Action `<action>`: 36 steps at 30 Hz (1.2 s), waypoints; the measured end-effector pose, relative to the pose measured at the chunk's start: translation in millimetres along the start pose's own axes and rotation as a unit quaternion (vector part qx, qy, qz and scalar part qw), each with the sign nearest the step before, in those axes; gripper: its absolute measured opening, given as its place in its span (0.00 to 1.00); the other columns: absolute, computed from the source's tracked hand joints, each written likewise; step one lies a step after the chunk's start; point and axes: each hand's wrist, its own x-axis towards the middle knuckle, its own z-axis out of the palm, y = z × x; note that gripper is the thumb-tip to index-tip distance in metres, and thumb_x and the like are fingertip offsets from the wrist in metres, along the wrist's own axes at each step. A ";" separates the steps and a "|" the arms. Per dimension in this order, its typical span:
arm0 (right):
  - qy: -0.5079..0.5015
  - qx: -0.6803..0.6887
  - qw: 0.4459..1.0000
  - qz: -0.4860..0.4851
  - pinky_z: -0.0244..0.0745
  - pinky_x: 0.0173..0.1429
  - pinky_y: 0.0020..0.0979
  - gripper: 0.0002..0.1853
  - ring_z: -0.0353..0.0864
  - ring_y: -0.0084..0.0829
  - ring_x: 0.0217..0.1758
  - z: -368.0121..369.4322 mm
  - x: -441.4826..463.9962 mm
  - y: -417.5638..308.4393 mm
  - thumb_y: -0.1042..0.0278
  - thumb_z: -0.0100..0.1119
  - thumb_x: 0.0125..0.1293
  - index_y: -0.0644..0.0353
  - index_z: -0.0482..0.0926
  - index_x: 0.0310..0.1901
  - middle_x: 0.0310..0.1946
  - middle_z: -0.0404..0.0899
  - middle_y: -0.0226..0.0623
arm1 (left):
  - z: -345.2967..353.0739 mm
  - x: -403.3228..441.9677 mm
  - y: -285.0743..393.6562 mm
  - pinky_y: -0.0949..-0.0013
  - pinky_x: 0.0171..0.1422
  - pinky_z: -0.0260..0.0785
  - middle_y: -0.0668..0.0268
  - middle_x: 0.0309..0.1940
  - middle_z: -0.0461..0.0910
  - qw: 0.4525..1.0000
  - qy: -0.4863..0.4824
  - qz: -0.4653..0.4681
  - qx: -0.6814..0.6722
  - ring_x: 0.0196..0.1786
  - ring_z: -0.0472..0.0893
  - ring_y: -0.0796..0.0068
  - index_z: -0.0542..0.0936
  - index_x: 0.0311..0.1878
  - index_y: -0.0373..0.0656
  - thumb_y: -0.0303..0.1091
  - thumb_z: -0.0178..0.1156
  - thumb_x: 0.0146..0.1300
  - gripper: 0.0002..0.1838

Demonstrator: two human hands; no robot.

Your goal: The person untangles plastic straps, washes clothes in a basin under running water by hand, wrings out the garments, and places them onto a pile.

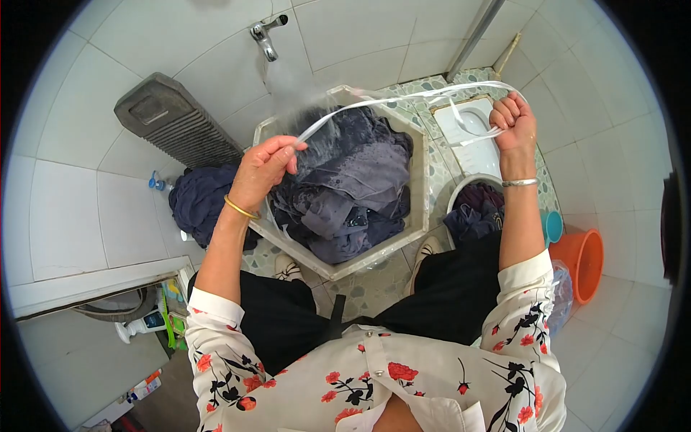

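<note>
A white band runs in a shallow arc across the upper middle of the frame, stretched between the two hands above a basin. The left hand, left of centre and wearing a gold bangle, pinches one part of it between thumb and fingertips. The right hand, at the upper right with a silver bangle on the wrist, is clenched round another part, and a loose loop hangs to the left of that fist; how the band is gathered inside the fingers is probably not something this view can settle.

Below the band, in the centre, the many-sided pale basin holds a heap of wet dark clothes. Water falls into it from a metal tap on the tiled wall at the upper left of centre. A dark ridged washboard leans at the upper left, with a bundle of navy cloth just below it.

Right of the basin, a squat toilet is set in the floor, and nearer the person stands a tub of dark garments. At the right of the frame, a teal container sits beside an orange bucket
</note>
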 end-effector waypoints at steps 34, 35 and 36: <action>-0.183 -0.331 0.881 0.283 0.54 0.15 0.13 0.20 0.59 0.11 0.16 46.5 -61.3 120.0 0.68 0.53 0.58 0.64 0.70 0.53 0.31 0.75 0.28 | 75.1 18.1 -21.9 0.60 0.58 0.68 0.51 0.52 0.73 0.826 -0.004 0.450 0.339 0.56 0.74 0.52 0.73 0.38 0.35 0.22 0.50 0.57 0.06; -0.216 -0.313 0.879 0.288 0.56 0.17 0.13 0.24 0.63 0.10 0.18 47.1 -62.4 121.3 0.69 0.54 0.57 0.64 0.68 0.56 0.38 0.76 0.31 | 76.6 16.8 -20.6 0.60 0.58 0.68 0.51 0.52 0.73 0.825 -0.007 0.453 0.337 0.56 0.74 0.52 0.73 0.38 0.35 0.22 0.50 0.57 0.06; -0.235 -0.298 0.875 0.299 0.49 0.18 0.15 0.23 0.56 0.10 0.17 49.9 -62.1 124.6 0.69 0.55 0.59 0.63 0.67 0.56 0.41 0.76 0.31 | 78.4 15.5 -19.3 0.61 0.58 0.69 0.51 0.52 0.73 0.825 -0.028 0.448 0.343 0.55 0.74 0.52 0.73 0.37 0.35 0.21 0.51 0.55 0.06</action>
